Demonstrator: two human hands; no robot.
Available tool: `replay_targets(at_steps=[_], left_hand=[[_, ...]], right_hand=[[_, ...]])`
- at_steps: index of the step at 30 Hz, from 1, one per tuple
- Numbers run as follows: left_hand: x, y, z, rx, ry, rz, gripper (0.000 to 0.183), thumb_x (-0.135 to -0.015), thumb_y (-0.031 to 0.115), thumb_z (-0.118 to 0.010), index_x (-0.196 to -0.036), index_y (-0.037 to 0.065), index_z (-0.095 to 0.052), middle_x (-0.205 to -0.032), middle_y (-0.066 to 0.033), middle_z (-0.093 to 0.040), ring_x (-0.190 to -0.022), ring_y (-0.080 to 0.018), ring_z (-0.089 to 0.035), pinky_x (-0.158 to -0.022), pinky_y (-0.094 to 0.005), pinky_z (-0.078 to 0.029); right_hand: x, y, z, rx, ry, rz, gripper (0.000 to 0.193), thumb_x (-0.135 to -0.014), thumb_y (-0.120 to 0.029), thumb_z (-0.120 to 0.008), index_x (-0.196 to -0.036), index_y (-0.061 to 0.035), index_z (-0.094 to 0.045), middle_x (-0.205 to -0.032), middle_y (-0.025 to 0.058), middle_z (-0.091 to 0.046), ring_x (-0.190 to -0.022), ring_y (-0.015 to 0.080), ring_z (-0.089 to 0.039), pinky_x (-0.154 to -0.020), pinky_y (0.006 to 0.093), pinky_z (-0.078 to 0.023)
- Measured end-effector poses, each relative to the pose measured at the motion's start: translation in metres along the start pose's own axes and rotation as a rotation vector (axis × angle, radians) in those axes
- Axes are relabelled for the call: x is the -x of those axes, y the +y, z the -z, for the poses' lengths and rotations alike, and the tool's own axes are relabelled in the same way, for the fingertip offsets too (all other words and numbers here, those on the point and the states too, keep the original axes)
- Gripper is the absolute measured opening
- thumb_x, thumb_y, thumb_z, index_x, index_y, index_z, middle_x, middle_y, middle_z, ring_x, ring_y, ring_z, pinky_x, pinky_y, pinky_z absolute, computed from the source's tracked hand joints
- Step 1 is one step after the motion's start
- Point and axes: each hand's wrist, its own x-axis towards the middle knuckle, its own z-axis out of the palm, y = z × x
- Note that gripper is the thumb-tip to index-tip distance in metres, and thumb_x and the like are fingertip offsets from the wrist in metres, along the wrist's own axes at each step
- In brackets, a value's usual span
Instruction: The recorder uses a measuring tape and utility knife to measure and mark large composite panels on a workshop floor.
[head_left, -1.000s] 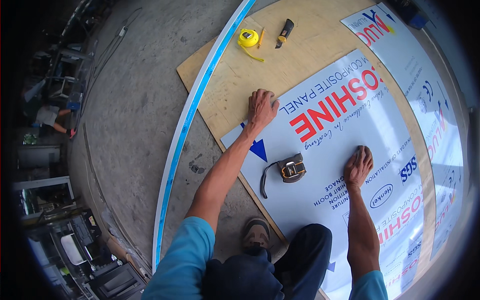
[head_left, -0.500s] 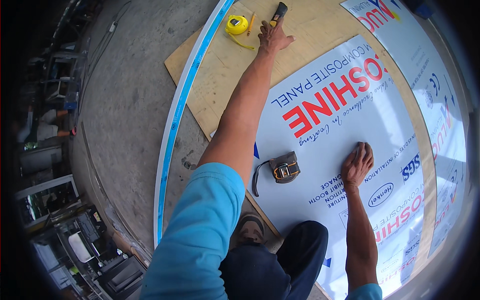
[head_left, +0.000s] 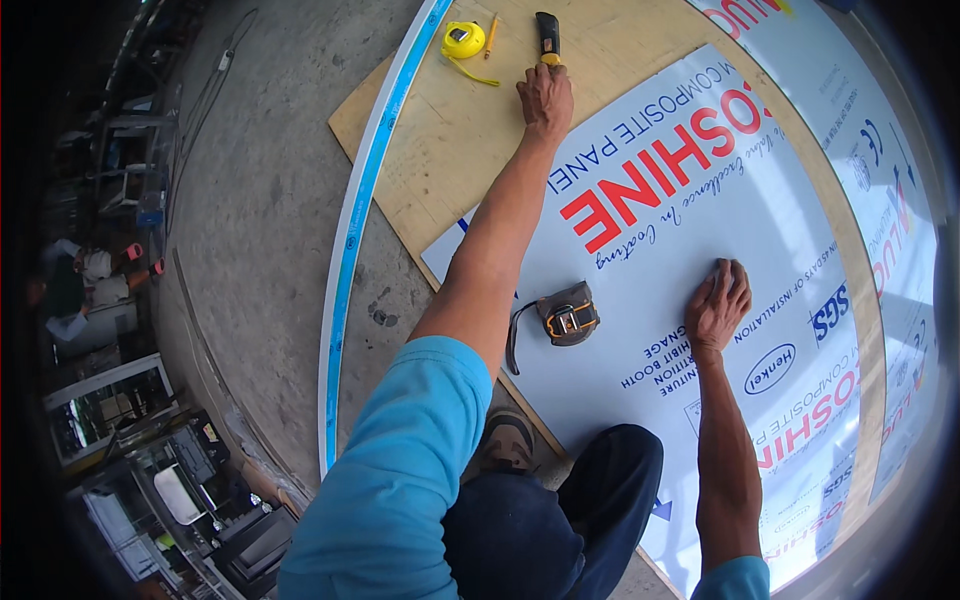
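Observation:
My left hand (head_left: 546, 100) reaches far forward over the plywood, its fingers closed on the yellow end of a black-and-yellow utility knife (head_left: 547, 38). The knife's black end points away from me. Down on the white composite panel (head_left: 640, 300) rests my right hand (head_left: 719, 308), fingers curled under; whatever they may hold is hidden. Between my arms a dark grey tape measure (head_left: 568, 315) with orange trim and a wrist strap lies on the panel. Left of the knife are a yellow tape measure (head_left: 463, 40) with a yellow strap and a yellow pencil (head_left: 492, 36).
The panel lies on a plywood sheet (head_left: 400, 160) on the concrete floor (head_left: 260, 200). A long strip with blue film (head_left: 358, 210) runs along the left. Another printed panel (head_left: 860, 150) is at the right. Frames and clutter (head_left: 180, 490) line the far left, where a person (head_left: 95, 270) is partly visible.
My left hand has gone from spread fingers over the knife to closing on its yellow end, and the knife has turned straighter. My right hand stays on the panel. The view has shifted slightly.

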Motion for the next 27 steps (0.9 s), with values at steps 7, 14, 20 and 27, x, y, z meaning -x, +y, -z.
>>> replay_targets(at_steps=[7, 14, 20, 27], left_hand=[[0.018, -0.003, 0.017, -0.018, -0.012, 0.019, 0.023, -0.091, 0.020, -0.049, -0.107, 0.004, -0.054, -0.092, -0.0139, -0.062, -0.089, -0.0306, -0.060, -0.069, -0.0389, -0.053], [0.050, -0.008, 0.036, 0.050, -0.061, -0.013, 0.019, -0.088, 0.010, -0.050, -0.104, 0.002, -0.052, -0.087, -0.0159, -0.062, -0.084, -0.0321, -0.061, -0.069, -0.0393, -0.053], [0.119, -0.026, 0.049, 0.364, 0.017, 0.058, 0.025, -0.084, 0.006, -0.053, -0.109, 0.004, -0.052, -0.091, -0.0188, -0.059, -0.089, -0.0341, -0.055, -0.077, -0.0427, -0.046], [0.152, -0.080, 0.070, 0.765, 0.098, 0.504, 0.014, -0.090, 0.003, -0.044, -0.103, 0.002, -0.050, -0.094, -0.0218, -0.059, -0.088, -0.0380, -0.058, -0.076, -0.0445, -0.045]], right_hand=[[0.004, 0.006, -0.003, 0.016, 0.015, 0.016, 0.036, -0.093, -0.021, -0.045, -0.128, -0.0147, -0.046, -0.133, 0.0102, -0.043, -0.126, 0.0278, -0.035, -0.106, 0.0408, -0.023], [0.005, 0.005, -0.005, 0.020, 0.022, 0.024, 0.037, -0.093, -0.022, -0.045, -0.129, -0.0145, -0.045, -0.132, 0.0100, -0.043, -0.126, 0.0275, -0.036, -0.106, 0.0406, -0.024], [0.002, 0.007, -0.003, 0.066, 0.028, 0.024, 0.038, -0.094, -0.024, -0.043, -0.130, -0.0143, -0.044, -0.133, 0.0090, -0.043, -0.127, 0.0265, -0.035, -0.106, 0.0405, -0.023], [0.007, -0.002, -0.012, 0.042, 0.027, 0.041, 0.038, -0.094, -0.024, -0.043, -0.130, -0.0131, -0.045, -0.133, 0.0098, -0.043, -0.128, 0.0265, -0.034, -0.107, 0.0405, -0.022]])
